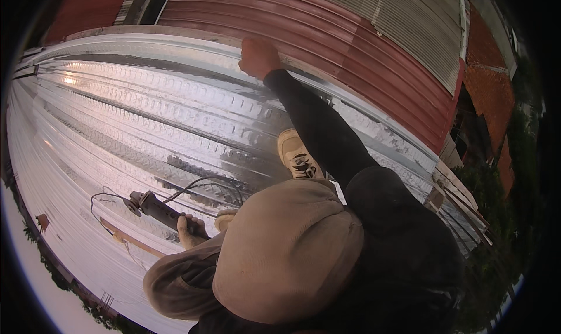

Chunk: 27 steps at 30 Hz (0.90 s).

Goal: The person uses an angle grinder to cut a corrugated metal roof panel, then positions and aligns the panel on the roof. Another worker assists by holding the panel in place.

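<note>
Several long, silvery ribbed metal sheets (193, 106) spread across the scene, running from the left side toward the right. On the near left, the left hand (191, 231) is clamped around the rear of the body of a dark angle grinder (160, 211), whose head points left, just over the sheets. A dark cord (190, 186) loops away on the far side of the tool and bends back toward the right. Just on the near side of the grinder, a narrow brown strip (131, 239) lies slanted on the metal. The right hand (259, 58), well apart on the far side, is at the end of an outstretched black sleeve (315, 118), beside the edge of a red ribbed panel (280, 10); whether its fingers hold anything or are fully together, I cannot tell. One light-coloured shoe (299, 153) stands on the sheets between the two hands, near the bent knees of the tan trousers (286, 246). To the far right are a grey corrugated sheet (421, 33) and a rusty sheet (488, 94).
</note>
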{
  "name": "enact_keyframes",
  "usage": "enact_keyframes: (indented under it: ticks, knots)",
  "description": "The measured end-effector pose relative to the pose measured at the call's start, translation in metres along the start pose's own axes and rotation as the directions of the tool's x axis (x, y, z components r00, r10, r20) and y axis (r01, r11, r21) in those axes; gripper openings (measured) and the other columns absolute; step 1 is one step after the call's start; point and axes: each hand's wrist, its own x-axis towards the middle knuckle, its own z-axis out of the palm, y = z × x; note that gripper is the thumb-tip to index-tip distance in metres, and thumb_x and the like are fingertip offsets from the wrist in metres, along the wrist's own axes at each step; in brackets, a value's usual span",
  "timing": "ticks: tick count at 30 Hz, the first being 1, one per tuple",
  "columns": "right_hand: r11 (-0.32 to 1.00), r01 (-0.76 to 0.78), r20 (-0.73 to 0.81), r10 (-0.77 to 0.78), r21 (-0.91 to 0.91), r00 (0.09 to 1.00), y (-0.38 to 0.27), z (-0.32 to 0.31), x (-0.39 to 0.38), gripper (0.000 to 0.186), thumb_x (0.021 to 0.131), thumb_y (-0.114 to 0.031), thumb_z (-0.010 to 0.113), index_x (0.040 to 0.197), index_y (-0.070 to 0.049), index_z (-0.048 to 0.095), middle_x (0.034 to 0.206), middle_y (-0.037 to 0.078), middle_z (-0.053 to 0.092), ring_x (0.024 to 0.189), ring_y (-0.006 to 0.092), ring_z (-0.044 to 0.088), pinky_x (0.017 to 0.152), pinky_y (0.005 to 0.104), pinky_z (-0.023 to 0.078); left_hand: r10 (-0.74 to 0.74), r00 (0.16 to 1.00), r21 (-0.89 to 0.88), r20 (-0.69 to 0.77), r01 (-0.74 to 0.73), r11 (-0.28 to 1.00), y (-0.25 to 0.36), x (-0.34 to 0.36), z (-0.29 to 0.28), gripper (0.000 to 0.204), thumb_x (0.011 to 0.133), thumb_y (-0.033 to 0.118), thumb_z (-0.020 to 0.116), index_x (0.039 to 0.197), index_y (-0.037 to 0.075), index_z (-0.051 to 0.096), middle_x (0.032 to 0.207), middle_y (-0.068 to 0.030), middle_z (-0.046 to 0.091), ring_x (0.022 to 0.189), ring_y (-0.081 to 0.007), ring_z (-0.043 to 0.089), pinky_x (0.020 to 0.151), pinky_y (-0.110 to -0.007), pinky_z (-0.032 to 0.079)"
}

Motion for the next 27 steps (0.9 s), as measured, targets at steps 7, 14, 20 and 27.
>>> enact_keyframes:
  ticks: [7,14,20,27]
  knots:
    - [0.988,-0.098,-0.294,0.06,-0.116,0.954,-0.047,0.014,-0.039,0.009,0.092,-0.007,0.068,0.097,-0.002,0.074,0.101,0.016,0.073,0.099,0.0361,0.071,0.079,0.0533,0.057,0.003,0.998,0.002,-0.06,-0.003,1.0,-0.002,0.011,0.005,0.024,0.102,0.024,0.085,0.114,0.008,0.072,0.1,-0.0031,0.075,0.084,-0.0133,0.072,0.076,-0.027,0.068]
    - [0.987,-0.122,-0.187,0.1,-0.105,0.977,-0.032,0.012,-0.033,0.018,0.092,-0.008,0.07,0.107,0.0,0.073,0.106,0.018,0.072,0.102,0.0374,0.07,0.083,0.0539,0.059,0.037,0.991,0.04,-0.129,-0.032,0.999,-0.004,0.024,0.014,0.023,0.102,0.025,0.086,0.11,0.008,0.072,0.099,-0.0032,0.075,0.084,-0.0132,0.072,0.075,-0.026,0.068]
    - [0.996,-0.084,-0.028,0.083,-0.037,0.996,0.003,0.012,-0.005,0.038,0.09,-0.011,0.075,0.123,0.008,0.073,0.119,0.024,0.077,0.12,0.0446,0.072,0.095,0.0584,0.062,0.059,0.993,0.009,-0.1,-0.059,0.998,-0.01,0.033,0.002,0.022,0.102,0.028,0.085,0.101,0.01,0.072,0.088,-0.0015,0.074,0.078,-0.0132,0.072,0.069,-0.026,0.064]
    - [0.99,-0.07,0.137,0.087,-0.123,0.987,0.013,-0.005,0.003,0.032,0.091,-0.015,0.077,0.117,0.004,0.074,0.123,0.028,0.075,0.119,0.0474,0.072,0.103,0.0555,0.059,0.097,0.975,0.104,-0.202,-0.078,0.992,-0.01,0.003,0.025,0.019,0.1,0.022,0.082,0.103,0.008,0.069,0.09,-0.0025,0.07,0.079,-0.013,0.069,0.071,-0.028,0.061]
